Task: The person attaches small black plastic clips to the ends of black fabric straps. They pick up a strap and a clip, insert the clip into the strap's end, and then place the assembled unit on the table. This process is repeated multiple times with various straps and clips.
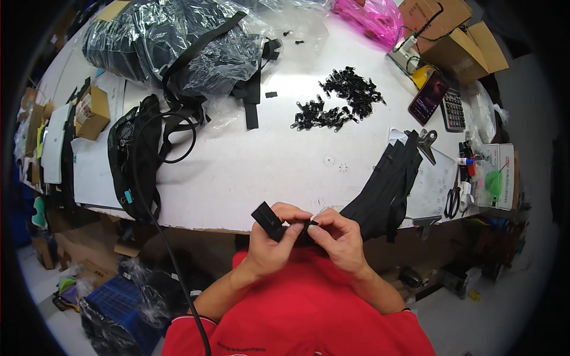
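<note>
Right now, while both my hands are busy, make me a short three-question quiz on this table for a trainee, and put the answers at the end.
1. True or false: the phone lies to the left of the calculator.

2. Which of these is nearest the right hand?
A. the pink bag
B. the black straps
C. the cardboard box at the far right

3. Short answer: what does the left hand hold so that one end sticks up past its fingers?

Key:
1. True.
2. B.
3. A flat black strap.
</note>
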`<act>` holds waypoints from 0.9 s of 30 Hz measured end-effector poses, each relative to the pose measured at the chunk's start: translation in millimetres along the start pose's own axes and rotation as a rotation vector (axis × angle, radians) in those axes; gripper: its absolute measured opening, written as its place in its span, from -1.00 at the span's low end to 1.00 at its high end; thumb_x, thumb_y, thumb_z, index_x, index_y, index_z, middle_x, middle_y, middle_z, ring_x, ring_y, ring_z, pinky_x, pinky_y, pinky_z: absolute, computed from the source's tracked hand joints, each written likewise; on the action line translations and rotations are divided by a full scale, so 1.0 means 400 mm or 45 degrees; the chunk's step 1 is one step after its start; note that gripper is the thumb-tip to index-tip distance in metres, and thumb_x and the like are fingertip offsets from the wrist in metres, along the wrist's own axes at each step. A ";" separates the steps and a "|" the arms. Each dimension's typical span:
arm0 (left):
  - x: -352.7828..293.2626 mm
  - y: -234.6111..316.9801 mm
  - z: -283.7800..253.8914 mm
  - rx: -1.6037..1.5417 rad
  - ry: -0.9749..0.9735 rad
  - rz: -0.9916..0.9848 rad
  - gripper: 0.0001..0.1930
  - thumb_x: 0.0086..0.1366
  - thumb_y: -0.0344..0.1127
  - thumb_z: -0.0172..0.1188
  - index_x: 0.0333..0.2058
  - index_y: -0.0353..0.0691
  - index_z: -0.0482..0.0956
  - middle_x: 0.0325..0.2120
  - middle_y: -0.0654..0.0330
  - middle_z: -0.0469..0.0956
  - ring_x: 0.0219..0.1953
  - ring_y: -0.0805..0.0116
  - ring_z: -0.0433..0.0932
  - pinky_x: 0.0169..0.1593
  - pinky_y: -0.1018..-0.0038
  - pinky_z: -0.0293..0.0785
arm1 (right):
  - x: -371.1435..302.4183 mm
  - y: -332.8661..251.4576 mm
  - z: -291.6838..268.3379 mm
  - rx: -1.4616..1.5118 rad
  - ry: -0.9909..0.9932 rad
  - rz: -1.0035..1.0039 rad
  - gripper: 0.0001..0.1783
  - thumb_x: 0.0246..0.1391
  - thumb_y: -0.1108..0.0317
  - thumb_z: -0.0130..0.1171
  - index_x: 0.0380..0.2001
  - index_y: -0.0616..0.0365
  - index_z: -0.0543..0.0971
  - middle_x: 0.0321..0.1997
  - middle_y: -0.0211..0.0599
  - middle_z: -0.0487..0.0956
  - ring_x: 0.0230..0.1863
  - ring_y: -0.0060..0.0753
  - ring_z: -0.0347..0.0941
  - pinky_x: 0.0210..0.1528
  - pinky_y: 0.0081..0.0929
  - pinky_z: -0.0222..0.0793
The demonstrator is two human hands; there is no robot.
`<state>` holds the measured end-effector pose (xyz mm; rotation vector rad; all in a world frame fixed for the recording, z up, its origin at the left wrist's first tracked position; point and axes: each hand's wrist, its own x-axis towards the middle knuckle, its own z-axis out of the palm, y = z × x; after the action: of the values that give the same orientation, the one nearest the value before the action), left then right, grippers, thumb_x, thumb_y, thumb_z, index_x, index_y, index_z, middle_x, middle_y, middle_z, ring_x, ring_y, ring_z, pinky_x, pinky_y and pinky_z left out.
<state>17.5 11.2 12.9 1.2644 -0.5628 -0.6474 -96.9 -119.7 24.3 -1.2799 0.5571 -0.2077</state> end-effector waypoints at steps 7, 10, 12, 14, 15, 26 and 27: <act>-0.007 0.007 -0.010 -0.211 -0.059 -0.265 -0.82 0.38 -0.57 0.07 -0.11 -0.33 0.59 -0.18 0.17 0.57 -0.13 0.46 0.54 -0.03 0.51 0.45 | 0.010 -0.018 -0.008 0.015 -0.080 -0.053 -0.97 0.18 0.54 0.24 -0.32 0.28 0.60 -0.27 -0.45 0.54 -0.28 -0.69 0.41 -0.20 -0.66 0.33; -0.006 0.010 -0.010 -0.213 -0.088 -0.253 -0.81 0.38 -0.57 0.07 -0.10 -0.33 0.59 -0.18 0.17 0.57 -0.13 0.46 0.54 -0.02 0.51 0.45 | 0.011 -0.018 -0.014 0.041 -0.091 0.021 -0.97 0.17 0.53 0.24 -0.33 0.27 0.60 -0.28 -0.46 0.53 -0.29 -0.70 0.40 -0.21 -0.66 0.32; -0.003 0.009 -0.012 -0.190 -0.119 -0.230 -0.81 0.38 -0.57 0.07 -0.10 -0.33 0.59 -0.19 0.18 0.57 -0.14 0.47 0.54 -0.04 0.52 0.45 | 0.011 -0.011 -0.018 0.050 -0.115 0.029 -0.96 0.17 0.52 0.25 -0.33 0.27 0.60 -0.29 -0.46 0.53 -0.30 -0.71 0.39 -0.22 -0.67 0.32; -0.002 0.001 -0.018 -0.144 -0.160 -0.191 -0.81 0.38 -0.57 0.07 -0.09 -0.33 0.59 -0.19 0.19 0.56 -0.18 0.49 0.53 -0.07 0.53 0.45 | 0.012 -0.009 -0.014 0.058 -0.058 0.027 -0.95 0.17 0.50 0.26 -0.32 0.26 0.61 -0.30 -0.47 0.53 -0.33 -0.71 0.38 -0.26 -0.67 0.31; -0.002 -0.006 -0.017 -0.154 -0.139 -0.184 -0.81 0.39 -0.55 0.06 -0.09 -0.32 0.59 -0.22 0.21 0.56 -0.25 0.54 0.49 -0.16 0.58 0.40 | 0.013 -0.008 -0.011 0.062 -0.031 0.026 -0.94 0.17 0.49 0.27 -0.32 0.26 0.61 -0.30 -0.47 0.53 -0.35 -0.71 0.38 -0.28 -0.67 0.30; -0.004 -0.007 -0.008 0.018 -0.028 -0.050 -0.81 0.31 -0.64 0.13 -0.13 -0.36 0.59 -0.22 0.13 0.53 -0.43 0.53 0.52 -0.37 0.60 0.48 | 0.018 0.005 0.004 -0.535 0.059 -0.323 -0.89 0.08 0.45 0.35 -0.35 0.23 0.62 -0.38 -0.35 0.57 -0.50 -0.60 0.40 -0.47 -0.60 0.28; -0.003 -0.008 -0.008 0.047 -0.031 -0.038 -0.80 0.30 -0.65 0.13 -0.13 -0.36 0.59 -0.23 0.13 0.53 -0.43 0.53 0.53 -0.38 0.60 0.48 | 0.018 0.005 0.005 -0.535 0.068 -0.332 -0.89 0.08 0.45 0.35 -0.35 0.23 0.62 -0.39 -0.35 0.57 -0.51 -0.59 0.40 -0.48 -0.59 0.28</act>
<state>18.5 13.7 9.1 1.3034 -0.5792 -0.6808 -90.2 -120.6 21.0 -1.7618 0.4924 -0.3552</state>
